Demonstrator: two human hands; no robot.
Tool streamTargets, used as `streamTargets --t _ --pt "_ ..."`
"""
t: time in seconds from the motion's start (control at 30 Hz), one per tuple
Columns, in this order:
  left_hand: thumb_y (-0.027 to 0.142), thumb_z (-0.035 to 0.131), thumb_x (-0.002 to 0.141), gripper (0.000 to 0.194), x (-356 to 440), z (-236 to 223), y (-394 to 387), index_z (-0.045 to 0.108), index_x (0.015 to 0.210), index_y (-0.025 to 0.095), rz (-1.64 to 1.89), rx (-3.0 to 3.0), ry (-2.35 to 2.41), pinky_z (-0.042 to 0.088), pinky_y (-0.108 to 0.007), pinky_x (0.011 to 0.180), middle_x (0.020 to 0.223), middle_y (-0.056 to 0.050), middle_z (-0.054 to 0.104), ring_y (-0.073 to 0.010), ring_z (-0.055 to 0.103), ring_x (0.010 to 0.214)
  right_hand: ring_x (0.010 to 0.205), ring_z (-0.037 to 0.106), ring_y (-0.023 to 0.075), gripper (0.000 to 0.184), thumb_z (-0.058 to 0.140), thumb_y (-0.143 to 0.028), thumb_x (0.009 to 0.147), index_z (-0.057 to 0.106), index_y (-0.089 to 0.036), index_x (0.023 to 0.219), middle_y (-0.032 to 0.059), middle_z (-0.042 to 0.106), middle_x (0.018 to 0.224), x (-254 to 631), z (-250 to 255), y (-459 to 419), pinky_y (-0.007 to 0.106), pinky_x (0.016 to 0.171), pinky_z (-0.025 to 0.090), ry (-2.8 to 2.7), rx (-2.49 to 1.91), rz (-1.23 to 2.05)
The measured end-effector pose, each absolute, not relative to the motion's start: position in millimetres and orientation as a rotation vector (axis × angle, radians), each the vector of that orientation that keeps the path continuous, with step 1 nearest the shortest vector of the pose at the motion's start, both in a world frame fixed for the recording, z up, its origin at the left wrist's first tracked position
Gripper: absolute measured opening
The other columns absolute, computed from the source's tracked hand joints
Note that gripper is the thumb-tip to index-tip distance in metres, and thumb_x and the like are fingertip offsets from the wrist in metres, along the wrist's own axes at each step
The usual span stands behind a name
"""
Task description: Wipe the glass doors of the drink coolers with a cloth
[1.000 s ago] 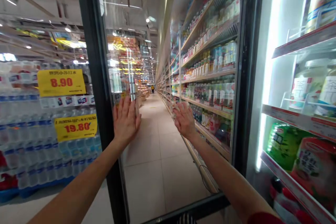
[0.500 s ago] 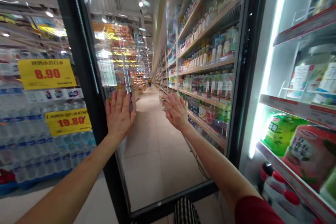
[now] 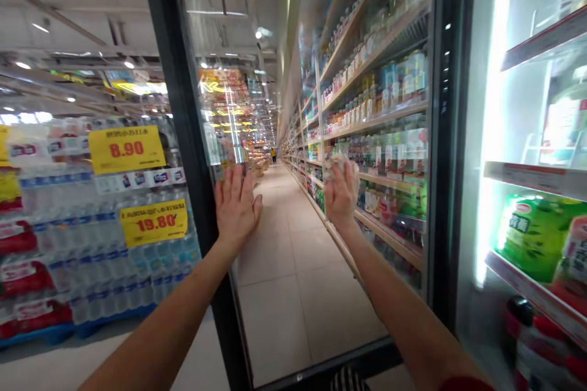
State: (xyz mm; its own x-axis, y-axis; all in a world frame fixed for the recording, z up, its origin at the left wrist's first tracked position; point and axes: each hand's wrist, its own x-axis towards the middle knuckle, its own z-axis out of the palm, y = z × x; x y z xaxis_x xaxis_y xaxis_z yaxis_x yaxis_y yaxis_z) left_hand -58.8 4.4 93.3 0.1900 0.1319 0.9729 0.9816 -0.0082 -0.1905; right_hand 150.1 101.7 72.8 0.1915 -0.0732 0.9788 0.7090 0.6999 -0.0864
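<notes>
The glass door (image 3: 270, 299) stands open beside the lit cooler shelf (image 3: 541, 178). The left hand (image 3: 236, 211) is open and empty, its palm toward the pane and its fingers just beside the black door frame (image 3: 186, 98). The right hand (image 3: 340, 198) grasps a crumpled pale cloth (image 3: 335, 165) at the pane, beyond the fingers; full contact cannot be confirmed.

Caution: uneven force between the hands may swing the door, as no grip on the frame is visible. A loose grasp may let the bunched cloth slip, bringing bare fingertips onto the glass and leaving smears. Excess reach may unbalance the person.
</notes>
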Motion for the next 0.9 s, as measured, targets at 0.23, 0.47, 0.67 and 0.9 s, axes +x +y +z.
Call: streamTargets --t 0.23,0.47,0.67,0.9 --pt "0.032 0.043 0.085 0.057 -57 92 4 0.027 0.138 0.019 -1.017 -1.374 -1.147 0.014 -0.047 0.110 0.145 -0.011 0.025 -0.0233 0.015 0.136 0.135 0.024 0.0189 0.039 0.042 -0.022 0.083 0.052 -0.022 0.120 0.0048 0.047 0.134 118 57 77 0.042 0.110 0.024 -1.654 -0.367 -0.765" --pt "0.034 0.043 0.085 0.059 -59 91 7 0.025 0.138 0.018 -1.016 -1.369 -1.145 0.013 -0.046 0.110 0.145 -0.012 0.026 -0.0225 0.014 0.137 0.133 0.028 0.0255 0.040 0.039 -0.023 0.085 0.049 -0.015 0.123 0.0145 0.040 0.137 154 58 105 0.049 0.104 0.030 -1.157 -0.669 -0.584" --pt "0.032 0.044 0.084 0.057 -61 91 8 0.028 0.137 0.019 -1.048 -1.395 -1.136 0.013 -0.047 0.110 0.145 -0.012 0.025 -0.0238 0.014 0.136 0.134 0.026 0.0202 0.040 0.046 -0.022 0.081 0.051 -0.021 0.121 0.0054 0.048 0.133 111 29 73 0.043 0.108 0.026 -1.669 -0.386 -0.789" --pt "0.032 0.043 0.084 0.059 -61 90 8 0.025 0.138 0.018 -0.996 -1.356 -1.135 0.014 -0.046 0.110 0.145 -0.012 0.026 -0.0228 0.014 0.137 0.133 0.028 0.0268 0.044 0.040 -0.025 0.085 0.045 -0.019 0.128 0.0143 0.040 0.138 163 37 109 0.053 0.102 0.030 -1.173 -0.706 -0.591"
